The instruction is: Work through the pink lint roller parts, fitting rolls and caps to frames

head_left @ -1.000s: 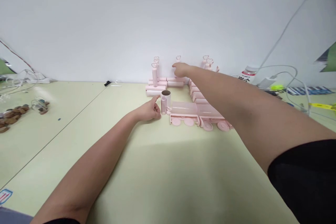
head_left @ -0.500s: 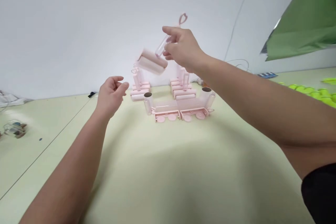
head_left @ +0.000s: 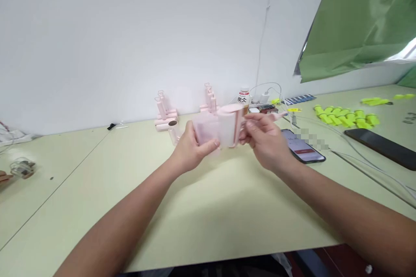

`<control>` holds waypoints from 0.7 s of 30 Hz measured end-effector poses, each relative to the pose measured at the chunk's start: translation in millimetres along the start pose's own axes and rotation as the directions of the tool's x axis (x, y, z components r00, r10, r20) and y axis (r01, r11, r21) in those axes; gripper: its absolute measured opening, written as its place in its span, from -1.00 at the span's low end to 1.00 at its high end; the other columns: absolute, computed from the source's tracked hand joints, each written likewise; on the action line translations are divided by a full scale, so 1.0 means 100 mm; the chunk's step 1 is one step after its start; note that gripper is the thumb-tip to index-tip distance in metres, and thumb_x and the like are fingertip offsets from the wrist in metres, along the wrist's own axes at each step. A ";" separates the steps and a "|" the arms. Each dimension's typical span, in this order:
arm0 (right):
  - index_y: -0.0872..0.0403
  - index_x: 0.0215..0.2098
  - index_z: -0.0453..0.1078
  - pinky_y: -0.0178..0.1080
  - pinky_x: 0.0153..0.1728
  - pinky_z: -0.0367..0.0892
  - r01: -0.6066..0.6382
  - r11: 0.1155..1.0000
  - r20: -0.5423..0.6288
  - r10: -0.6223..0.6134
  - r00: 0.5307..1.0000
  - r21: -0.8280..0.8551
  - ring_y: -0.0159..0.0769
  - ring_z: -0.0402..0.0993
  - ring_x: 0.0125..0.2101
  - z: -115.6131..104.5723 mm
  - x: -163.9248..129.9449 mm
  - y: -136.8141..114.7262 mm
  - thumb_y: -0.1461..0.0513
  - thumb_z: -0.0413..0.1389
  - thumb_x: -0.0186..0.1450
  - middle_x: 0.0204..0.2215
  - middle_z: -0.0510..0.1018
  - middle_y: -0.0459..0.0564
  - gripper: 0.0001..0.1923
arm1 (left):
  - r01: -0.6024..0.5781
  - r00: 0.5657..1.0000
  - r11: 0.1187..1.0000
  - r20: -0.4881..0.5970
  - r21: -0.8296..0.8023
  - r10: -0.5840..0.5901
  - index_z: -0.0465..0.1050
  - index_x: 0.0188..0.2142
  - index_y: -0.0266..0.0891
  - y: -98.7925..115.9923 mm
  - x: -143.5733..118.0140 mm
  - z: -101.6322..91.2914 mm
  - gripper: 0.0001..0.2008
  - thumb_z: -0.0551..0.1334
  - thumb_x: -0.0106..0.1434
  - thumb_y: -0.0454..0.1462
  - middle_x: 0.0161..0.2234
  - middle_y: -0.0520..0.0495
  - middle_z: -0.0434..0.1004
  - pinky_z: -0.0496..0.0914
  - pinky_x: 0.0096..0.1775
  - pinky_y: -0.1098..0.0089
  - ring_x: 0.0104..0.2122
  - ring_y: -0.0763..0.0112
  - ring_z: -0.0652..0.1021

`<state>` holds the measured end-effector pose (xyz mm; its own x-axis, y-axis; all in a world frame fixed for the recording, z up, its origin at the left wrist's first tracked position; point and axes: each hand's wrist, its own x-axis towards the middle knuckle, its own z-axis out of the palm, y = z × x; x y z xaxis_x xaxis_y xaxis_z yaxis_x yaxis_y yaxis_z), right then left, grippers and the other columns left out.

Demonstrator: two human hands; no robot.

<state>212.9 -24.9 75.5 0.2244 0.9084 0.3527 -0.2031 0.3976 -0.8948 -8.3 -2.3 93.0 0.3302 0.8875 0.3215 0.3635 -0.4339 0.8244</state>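
My left hand (head_left: 188, 149) is closed around a translucent pale pink piece (head_left: 205, 127), thumb on its front. Against it stands a rounded pink case (head_left: 227, 126) with an open slot down its right side, blurred by motion. At that slot my right hand (head_left: 264, 140) pinches a slim clear tube with a pink end (head_left: 278, 116), which points right; the fingers cover most of it. Just left of my left hand, a roll with a cardboard core (head_left: 173, 124) stands on the table. Behind are upright pink sticks with heart-shaped loops (head_left: 161, 104), among pink cases lying down.
More pink sticks (head_left: 209, 97) stand near the wall. A labelled bottle (head_left: 243, 97), a lit phone (head_left: 303, 147), a dark phone (head_left: 383, 147), cables and several neon-yellow pieces (head_left: 346, 117) are at right. Another person's fingers (head_left: 4, 176) show at the far left.
Both hands have come together at mid-table. My right hand came down with the clear tube; my left, empty before, now grips the pink pieces. The view has turned right and down.
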 end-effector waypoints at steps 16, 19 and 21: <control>0.03 -0.27 0.35 -0.38 -0.63 0.35 -0.034 0.991 -0.341 0.077 0.937 0.131 -0.47 0.35 -0.66 -0.60 0.35 0.02 0.31 0.12 0.10 -0.58 0.45 -0.22 -0.80 | -0.457 0.872 0.471 0.485 0.755 0.069 0.38 -0.05 -0.28 -0.11 0.43 1.08 -0.54 0.21 0.18 -0.01 -0.13 -0.23 0.56 0.28 -0.05 0.08 -0.11 -0.01 0.52; 0.02 -0.26 0.36 -0.38 -0.63 0.35 -0.055 0.991 -0.317 0.092 0.944 0.123 -0.48 0.35 -0.65 -0.56 0.32 0.02 0.30 0.13 0.10 -0.56 0.44 -0.23 -0.79 | -0.428 0.888 0.465 0.457 0.775 0.055 0.39 -0.06 -0.27 -0.19 0.45 1.01 -0.57 0.19 0.20 -0.03 -0.15 -0.22 0.56 0.27 -0.06 0.10 -0.12 0.00 0.51; 0.02 -0.25 0.36 -0.37 -0.61 0.36 -0.061 0.992 -0.311 0.094 0.946 0.112 -0.48 0.35 -0.64 -0.54 0.31 0.03 0.28 0.14 0.10 -0.55 0.44 -0.23 -0.79 | -0.416 0.894 0.462 0.445 0.784 0.049 0.39 -0.07 -0.26 -0.22 0.44 0.95 -0.59 0.18 0.21 -0.03 -0.17 -0.22 0.56 0.27 -0.07 0.10 -0.11 0.00 0.51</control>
<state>271.1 -2.6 68.8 0.4899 0.8561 0.1646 -0.3224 0.3533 -0.8782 81.4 31.5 44.6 0.7009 0.7031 0.1204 0.7133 -0.6908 -0.1181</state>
